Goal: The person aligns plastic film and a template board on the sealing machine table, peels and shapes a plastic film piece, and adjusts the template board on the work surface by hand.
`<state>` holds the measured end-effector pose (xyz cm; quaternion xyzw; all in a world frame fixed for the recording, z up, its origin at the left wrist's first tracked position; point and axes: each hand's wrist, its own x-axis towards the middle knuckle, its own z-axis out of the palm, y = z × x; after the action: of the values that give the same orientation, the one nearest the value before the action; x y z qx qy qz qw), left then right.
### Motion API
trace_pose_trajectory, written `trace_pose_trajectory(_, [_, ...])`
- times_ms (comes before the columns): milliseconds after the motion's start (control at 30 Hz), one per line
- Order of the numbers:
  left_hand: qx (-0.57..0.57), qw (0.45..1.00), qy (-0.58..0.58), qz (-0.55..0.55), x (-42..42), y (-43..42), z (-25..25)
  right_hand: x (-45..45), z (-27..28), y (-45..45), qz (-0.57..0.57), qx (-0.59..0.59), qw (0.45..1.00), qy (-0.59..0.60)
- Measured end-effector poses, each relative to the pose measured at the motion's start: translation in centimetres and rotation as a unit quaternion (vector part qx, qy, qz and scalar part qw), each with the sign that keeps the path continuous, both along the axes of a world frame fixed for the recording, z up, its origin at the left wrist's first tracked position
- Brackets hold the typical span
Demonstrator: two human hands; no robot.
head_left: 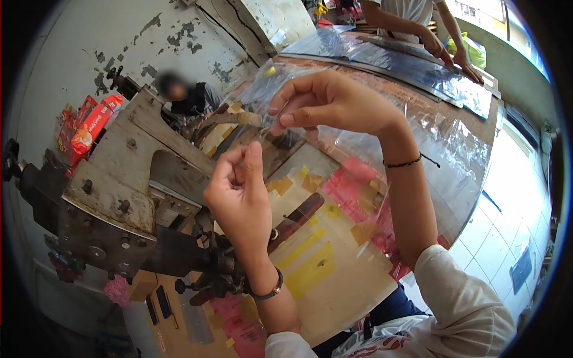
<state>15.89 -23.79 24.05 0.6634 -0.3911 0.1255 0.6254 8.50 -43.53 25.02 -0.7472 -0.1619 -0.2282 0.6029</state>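
Observation:
My left hand (242,194) is raised over the work surface, its fingers curled and its thumb pointing up. Higher and to the right, my right hand (334,104) has its fingers bent toward the thumb. Clear plastic film (286,134) shows near the fingertips of both hands; its edges are hard to make out, and so is the grip on it. A curved metal strip (230,119) of the machine lies just beyond my hands. Below them is a pale board (340,274) with yellow tape.
A large metal machine (119,149) stands on the left, with red packets (95,128) behind it. Clear plastic sheets (441,155) cover the table at right. Another person's hands (453,56) rest on dark sheets at the far side. Someone else sits behind the machine.

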Motion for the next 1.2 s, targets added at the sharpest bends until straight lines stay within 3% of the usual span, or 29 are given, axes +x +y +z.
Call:
trace_pose_trajectory(400, [-0.004, 0.996, 0.044, -0.081, 0.5, 0.6, 0.1, -0.9, 1.0, 1.8, -0.054, -0.102, 0.993, 0.008])
trace_pose_trajectory(900, [-0.016, 0.989, 0.137, -0.047, 0.7, 0.5, 0.3, -2.2, 0.4, -1.4, -0.146, -0.041, 0.988, -0.02])
trace_pose_trajectory(1200, [0.015, 0.989, 0.122, -0.082, 1.1, -0.6, -0.7, -1.0, -0.1, -1.0, -0.167, -0.15, 0.974, -0.016])
